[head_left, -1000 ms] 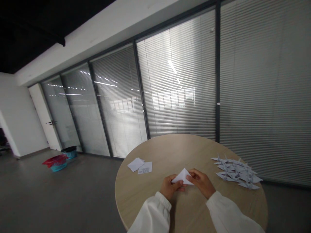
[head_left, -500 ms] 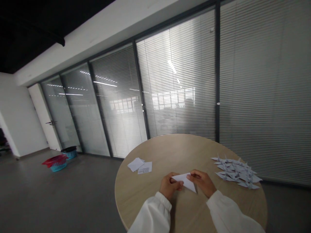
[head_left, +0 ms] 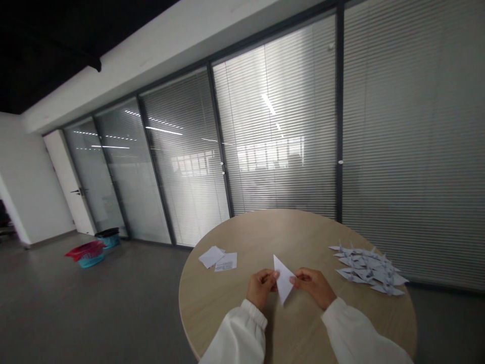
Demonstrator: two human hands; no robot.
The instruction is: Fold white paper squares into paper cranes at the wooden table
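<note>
A white sheet of paper folded into a triangle [head_left: 284, 282] is held over the round table, one point toward the far side and another toward me. My left hand [head_left: 261, 287] pinches its left edge between thumb and fingers. On the opposite edge, my right hand [head_left: 311, 286] grips it the same way. To the right lies a cluster of several folded paper cranes [head_left: 367, 268] with pointed wings. Left of my hands are a few flat paper squares [head_left: 212, 256], one of them a printed square [head_left: 226, 262].
The wooden round table [head_left: 280, 227] stands before a glass partition with blinds [head_left: 280, 126]. On the floor at left are a blue basket with a red liner [head_left: 88, 254] and another with a black liner [head_left: 109, 237]. A white door [head_left: 71, 187] is farther back.
The folded paper has been turned between my hands, from lying slantwise to standing with a point away from me. Both hands stay nearly in place; the cranes and squares are unmoved.
</note>
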